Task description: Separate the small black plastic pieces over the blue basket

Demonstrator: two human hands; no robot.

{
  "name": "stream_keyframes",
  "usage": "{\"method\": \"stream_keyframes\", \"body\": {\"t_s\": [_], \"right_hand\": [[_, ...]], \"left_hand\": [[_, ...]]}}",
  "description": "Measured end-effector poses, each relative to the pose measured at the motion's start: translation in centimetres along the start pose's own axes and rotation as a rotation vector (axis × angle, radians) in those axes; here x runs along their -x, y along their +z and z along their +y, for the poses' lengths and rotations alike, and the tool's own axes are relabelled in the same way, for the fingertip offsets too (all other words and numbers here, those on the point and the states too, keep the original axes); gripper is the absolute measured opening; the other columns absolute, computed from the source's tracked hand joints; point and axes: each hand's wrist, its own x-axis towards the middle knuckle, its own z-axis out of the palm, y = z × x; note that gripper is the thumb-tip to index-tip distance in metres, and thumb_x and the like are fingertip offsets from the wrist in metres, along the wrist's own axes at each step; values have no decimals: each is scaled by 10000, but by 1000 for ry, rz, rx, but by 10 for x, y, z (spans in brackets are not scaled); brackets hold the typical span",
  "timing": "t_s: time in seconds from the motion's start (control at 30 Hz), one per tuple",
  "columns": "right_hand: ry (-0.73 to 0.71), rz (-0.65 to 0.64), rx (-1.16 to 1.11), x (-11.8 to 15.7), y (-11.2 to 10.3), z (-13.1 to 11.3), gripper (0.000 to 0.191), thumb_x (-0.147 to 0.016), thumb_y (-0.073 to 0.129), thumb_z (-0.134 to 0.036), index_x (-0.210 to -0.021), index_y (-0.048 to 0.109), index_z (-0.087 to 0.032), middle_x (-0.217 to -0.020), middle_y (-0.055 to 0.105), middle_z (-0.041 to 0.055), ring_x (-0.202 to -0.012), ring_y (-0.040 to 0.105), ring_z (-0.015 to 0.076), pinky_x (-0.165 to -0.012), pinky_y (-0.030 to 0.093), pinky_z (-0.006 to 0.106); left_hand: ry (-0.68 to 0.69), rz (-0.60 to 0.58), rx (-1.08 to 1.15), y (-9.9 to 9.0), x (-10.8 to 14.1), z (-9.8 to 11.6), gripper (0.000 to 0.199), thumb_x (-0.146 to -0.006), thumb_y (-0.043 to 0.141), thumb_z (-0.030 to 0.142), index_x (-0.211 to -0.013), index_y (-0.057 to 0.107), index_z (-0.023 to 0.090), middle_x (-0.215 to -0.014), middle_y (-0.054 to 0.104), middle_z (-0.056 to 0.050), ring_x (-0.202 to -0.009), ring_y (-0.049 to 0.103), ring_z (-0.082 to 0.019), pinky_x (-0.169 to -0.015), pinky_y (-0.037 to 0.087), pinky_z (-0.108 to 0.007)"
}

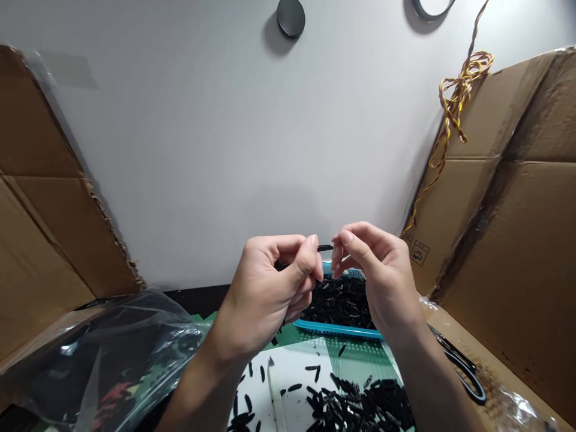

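A small, slender black piece (pixel 324 247) spans the gap between my two hands, held up above the work surface. My left hand (pixel 274 288) is closed, with thumb and forefinger pinched on the piece's left end. At its right end, the thumb and fingertips of my right hand (pixel 375 264) close together; how firmly they grip is hard to see. Behind and below my hands, a blue basket (pixel 337 329) holds many similar black pieces. More of them lie in a loose pile (pixel 360 405) below, and a slim pale-handled craft knife (pixel 275 396) rests on white paper (pixel 297 360).
Cardboard panels stand at the left (pixel 45 162) and right (pixel 517 210). A clear plastic bag (pixel 112 354) spreads over the left side. Dark-handled scissors (pixel 468 375) lie at the right. Bundled yellow-brown wire (pixel 459 96) hangs by the pale wall (pixel 202 120).
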Motion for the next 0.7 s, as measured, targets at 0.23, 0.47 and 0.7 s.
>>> {"method": "stream_keyframes", "body": {"t_s": [0.23, 0.47, 0.7], "right_hand": [[-76, -96, 122, 4, 1, -5, 154, -928, 845, -252, -1079, 817, -258, -970, 796, 30, -889, 753, 192, -650, 639, 288], [-128, -27, 142, 3, 2, -2, 99, -930, 823, -159, -960, 838, -252, -837, 817, -2, -733, 768, 152, -618, 669, 259], [-204, 52, 263, 1, -5, 0, 107, -936, 804, -146, -942, 821, -251, -836, 826, -4, -735, 800, 165, -624, 685, 273]], "left_hand": [[-17, 24, 36, -5, 1, 2, 464, -992, 694, 440, -619, 580, 189, -449, 305, 76, -360, 263, -40, -330, 252, -133], [-34, 16, 32, 0, -2, 2, 441, -984, 675, 422, -619, 599, 186, -447, 314, 68, -351, 260, -40, -323, 240, -133], [20, 154, 27, 1, -4, 2, 397, -965, 675, 441, -660, 595, 200, -454, 285, 79, -330, 274, -51, -307, 209, -136]]}}
